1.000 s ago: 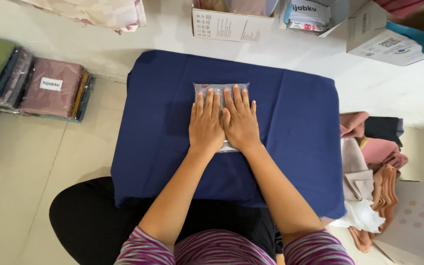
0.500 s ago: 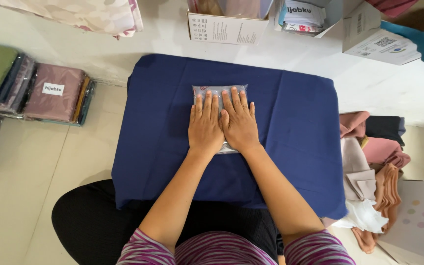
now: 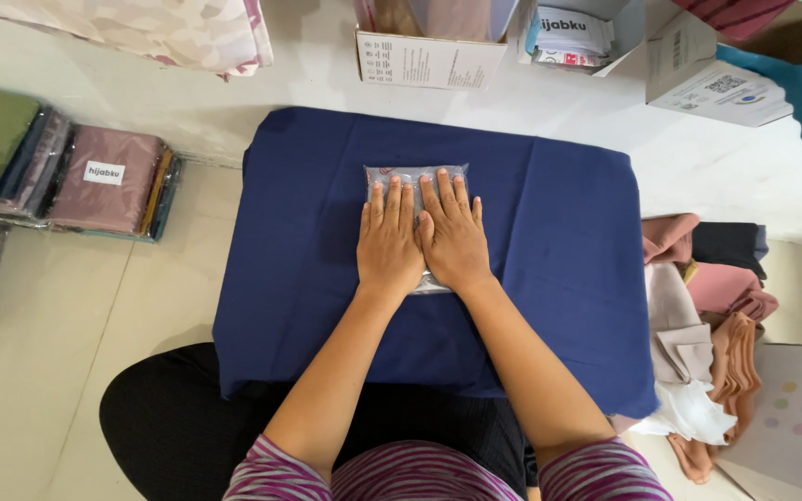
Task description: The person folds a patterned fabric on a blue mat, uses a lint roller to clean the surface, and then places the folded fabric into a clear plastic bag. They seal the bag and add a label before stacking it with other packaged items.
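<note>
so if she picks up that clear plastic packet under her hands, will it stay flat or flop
Probably flop: the clear packet lies thin and flat under the left hand and right hand, with no stiff edge showing. Its glossy film looks slippery. It seems light for its size, since the navy cloth barely dents around it.

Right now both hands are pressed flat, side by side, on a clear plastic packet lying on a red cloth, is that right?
Not quite: the cloth is dark navy blue, not red. The head view shows it spread under the clear plastic packet. The rest holds: the left hand and the right hand lie flat on the packet, side by side.
</note>
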